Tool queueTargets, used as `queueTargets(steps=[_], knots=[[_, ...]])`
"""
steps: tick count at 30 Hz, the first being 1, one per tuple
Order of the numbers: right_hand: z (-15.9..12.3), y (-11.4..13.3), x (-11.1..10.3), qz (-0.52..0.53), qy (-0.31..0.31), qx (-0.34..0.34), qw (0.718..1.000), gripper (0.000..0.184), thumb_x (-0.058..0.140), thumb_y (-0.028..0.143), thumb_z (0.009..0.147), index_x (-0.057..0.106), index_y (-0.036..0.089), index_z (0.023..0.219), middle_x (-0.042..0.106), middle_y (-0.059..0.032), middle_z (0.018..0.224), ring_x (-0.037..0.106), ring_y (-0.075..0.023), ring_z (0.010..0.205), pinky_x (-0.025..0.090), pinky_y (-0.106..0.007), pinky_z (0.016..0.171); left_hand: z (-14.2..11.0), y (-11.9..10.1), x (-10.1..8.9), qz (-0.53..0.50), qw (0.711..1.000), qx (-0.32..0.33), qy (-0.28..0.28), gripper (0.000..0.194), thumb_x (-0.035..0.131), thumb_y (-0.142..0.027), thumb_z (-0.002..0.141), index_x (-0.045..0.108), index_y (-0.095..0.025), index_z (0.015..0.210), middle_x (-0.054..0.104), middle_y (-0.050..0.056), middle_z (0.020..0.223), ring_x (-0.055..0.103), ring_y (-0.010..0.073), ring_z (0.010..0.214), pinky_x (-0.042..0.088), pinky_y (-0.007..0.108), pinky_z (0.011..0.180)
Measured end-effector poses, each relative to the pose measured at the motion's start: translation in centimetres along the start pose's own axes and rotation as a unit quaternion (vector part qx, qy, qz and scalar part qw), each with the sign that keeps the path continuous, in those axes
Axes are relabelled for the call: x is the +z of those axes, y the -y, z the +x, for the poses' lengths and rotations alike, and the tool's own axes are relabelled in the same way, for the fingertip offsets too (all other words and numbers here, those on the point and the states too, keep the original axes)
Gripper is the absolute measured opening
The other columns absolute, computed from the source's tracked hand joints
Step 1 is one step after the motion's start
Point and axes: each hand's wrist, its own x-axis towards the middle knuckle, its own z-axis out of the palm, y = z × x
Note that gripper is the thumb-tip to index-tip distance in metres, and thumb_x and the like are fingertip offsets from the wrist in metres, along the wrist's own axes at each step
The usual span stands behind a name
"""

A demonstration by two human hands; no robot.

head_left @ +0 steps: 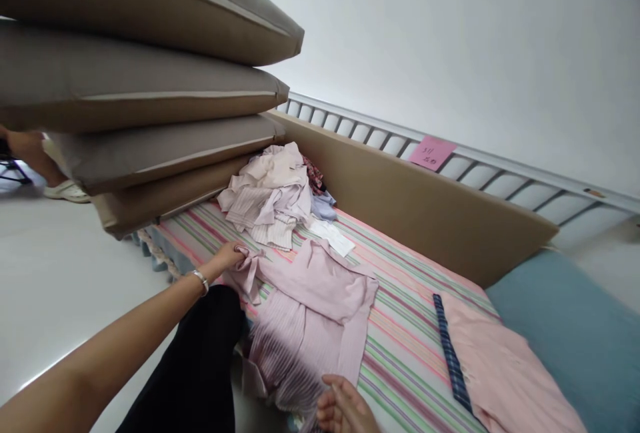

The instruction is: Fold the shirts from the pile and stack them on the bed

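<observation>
Fingers of the left hand (231, 255) pinch a gathered end of a pale pink garment (320, 286), which lies spread on a striped bed (395, 346), its ribbed lower part blurred and reaching the near edge. The fingers of the right hand (345, 407) curl loosely beside that lower part, at the bottom of the view; whether they grip the cloth cannot be told. A bracelet (201, 281) circles the left wrist.

Just beyond the garment lies a small white cloth (334, 236), next to a loose clothes pile (275, 183) of pale pieces, with a red patterned item (314, 174) and a blue item (323, 207) showing at its side. Behind the pile, a stack of bulky grey-and-tan pieces (165, 96) rises at left; whether they are cushions or filled bags is unclear, and their contents are hidden.

At right, a peach garment (505, 359) lies along a dark blue plaid cloth (450, 349), near a teal cushion (575, 326). A tan board (380, 179) lines the far side before a grey rail (380, 125) bearing a handwritten pink note (433, 153). At far left, another person's shoe (67, 191) rests on the pale floor (60, 286).
</observation>
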Motion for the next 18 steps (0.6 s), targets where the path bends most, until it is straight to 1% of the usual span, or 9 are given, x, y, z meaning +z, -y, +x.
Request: queueTargets(steps=[2,3,6,9,11,13,15,16,18], knots=[[0.1,-0.2,0.3,-0.013,-0.004,0.006,1.000,0.054,0.076,0.058,0.056,0.058,0.018,0.086,0.064,-0.0012,0.065,0.062,-0.0134,0.056,0.047,-0.026,0.057,-0.3,0.1,0.1,0.025,1.000,0.010,-0.007,0.016,0.049,-0.015,0.057,0.064,-0.014,0.062,0.061,0.000,0.053,0.057,0.0152,0.056,0.040,0.023,0.054],[0.2,-0.3,0.5,-0.023,-0.009,0.008,1.000,0.054,0.076,0.059,0.055,0.058,0.018,0.086,0.064,-0.0012,0.065,0.061,-0.0134,0.055,0.046,-0.026,0.056,-0.6,-0.2,0.2,0.036,0.999,0.021,-0.009,0.019,0.047,-0.015,0.060,0.066,-0.014,0.066,0.063,0.001,0.056,0.058,0.0159,0.059,0.040,0.023,0.056],[1.2,0.0,1.5,-0.074,-0.049,-0.002,0.996,0.055,0.074,0.062,0.052,0.057,0.018,0.081,0.062,-0.0010,0.062,0.059,-0.0128,0.052,0.044,-0.025,0.052,-1.7,-1.8,0.6,0.070,0.994,0.080,-0.001,0.028,0.046,-0.015,0.064,0.070,-0.015,0.080,0.069,0.004,0.075,0.061,0.0177,0.073,0.043,0.025,0.067],[2.5,1.8,4.2,-0.155,-0.089,-0.051,0.983,0.053,0.069,0.063,0.054,0.057,0.019,0.081,0.062,-0.0019,0.062,0.059,-0.0135,0.051,0.043,-0.024,0.050,-3.3,-4.4,1.1,0.103,0.984,0.146,0.022,0.030,0.049,-0.013,0.063,0.071,-0.017,0.084,0.069,0.005,0.087,0.060,0.0192,0.086,0.042,0.028,0.079],[3.0,3.7,7.0,-0.230,-0.089,-0.110,0.963,0.045,0.062,0.058,0.065,0.058,0.019,0.088,0.064,-0.0031,0.068,0.061,-0.0153,0.055,0.045,-0.026,0.053,-4.4,-6.2,1.6,0.130,0.972,0.192,0.037,0.029,0.050,-0.012,0.064,0.071,-0.018,0.084,0.068,0.006,0.089,0.058,0.0197,0.090,0.041,0.029,0.084],[3.4,6.0,10.2,-0.326,-0.093,-0.181,0.923,0.036,0.053,0.048,0.075,0.057,0.019,0.097,0.065,-0.0033,0.073,0.063,-0.0169,0.062,0.046,-0.028,0.059,-5.5,-7.7,2.1,0.187,0.953,0.233,0.047,0.028,0.049,-0.013,0.066,0.070,-0.017,0.084,0.067,0.007,0.088,0.057,0.0202,0.090,0.040,0.030,0.085],[3.8,7.9,13.3,-0.430,-0.123,-0.242,0.861,0.032,0.051,0.040,0.079,0.056,0.019,0.102,0.066,-0.0037,0.077,0.064,-0.0186,0.069,0.046,-0.029,0.065,-6.4,-9.0,2.6,0.256,0.929,0.261,0.051,0.027,0.049,-0.014,0.069,0.070,-0.016,0.085,0.067,0.008,0.086,0.058,0.0208,0.088,0.041,0.031,0.083],[4.1,8.7,14.6,-0.479,-0.144,-0.258,0.826,0.030,0.051,0.038,0.079,0.055,0.019,0.103,0.067,-0.0048,0.079,0.065,-0.0198,0.073,0.045,-0.030,0.067,-6.8,-9.4,2.8,0.282,0.919,0.270,0.052,0.026,0.049,-0.014,0.069,0.070,-0.016,0.085,0.066,0.008,0.086,0.058,0.0210,0.088,0.041,0.031,0.082],[5.0,10.0,16.3,-0.562,-0.187,-0.262,0.762,0.028,0.050,0.034,0.080,0.054,0.019,0.104,0.068,-0.0079,0.086,0.065,-0.0229,0.080,0.044,-0.031,0.067,-7.5,-10.2,3.2,0.308,0.906,0.286,0.054,0.024,0.049,-0.013,0.070,0.070,-0.016,0.083,0.066,0.008,0.085,0.059,0.0210,0.088,0.041,0.031,0.082]])
